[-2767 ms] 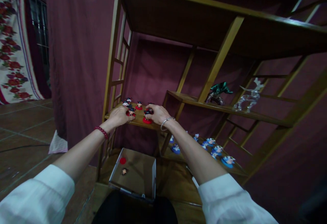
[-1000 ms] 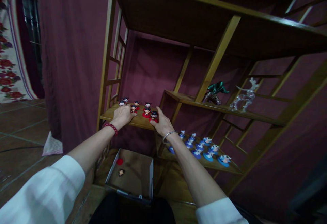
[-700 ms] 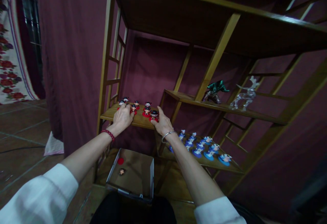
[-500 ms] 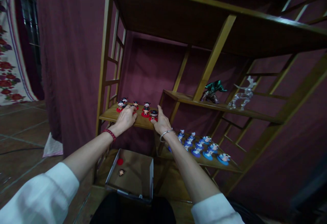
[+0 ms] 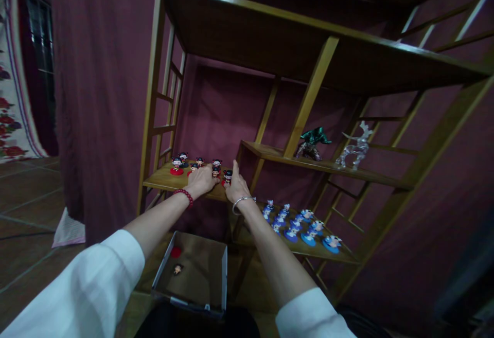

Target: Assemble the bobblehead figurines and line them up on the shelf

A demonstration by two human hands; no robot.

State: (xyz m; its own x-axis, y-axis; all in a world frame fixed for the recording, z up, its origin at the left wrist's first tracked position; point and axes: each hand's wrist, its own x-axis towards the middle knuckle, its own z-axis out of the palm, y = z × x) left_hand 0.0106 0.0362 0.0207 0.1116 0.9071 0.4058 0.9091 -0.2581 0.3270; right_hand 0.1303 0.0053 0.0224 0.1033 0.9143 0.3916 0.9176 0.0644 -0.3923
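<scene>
Small black-haired figurines on red round bases, several of them, stand on the left wooden shelf (image 5: 162, 177). My left hand (image 5: 201, 181), a red bead bracelet at its wrist, has its thumb and forefinger at the two sides of a front figurine (image 5: 216, 173). Just right of it, another figurine (image 5: 227, 176) stands by my right hand (image 5: 236, 188). That hand's forefinger points up, with the thumb apart from it near the base; a silver bangle circles the wrist. To the left are a figurine (image 5: 176, 164) and one partly covered by my left hand (image 5: 193, 168).
Below, an open cardboard box (image 5: 200, 268) holds a red disc (image 5: 176, 252) and a loose figurine (image 5: 178, 269). Blue-based figurines (image 5: 292, 232) fill a lower right shelf. Above them stand a green-and-silver ornament (image 5: 312, 143) and a clear deer (image 5: 355, 147). A wooden post (image 5: 312, 96) divides the shelving.
My left hand has moved right along the shelf to the front figurine, uncovering one on its left. My right hand stays by its figurine. The view has shifted slightly.
</scene>
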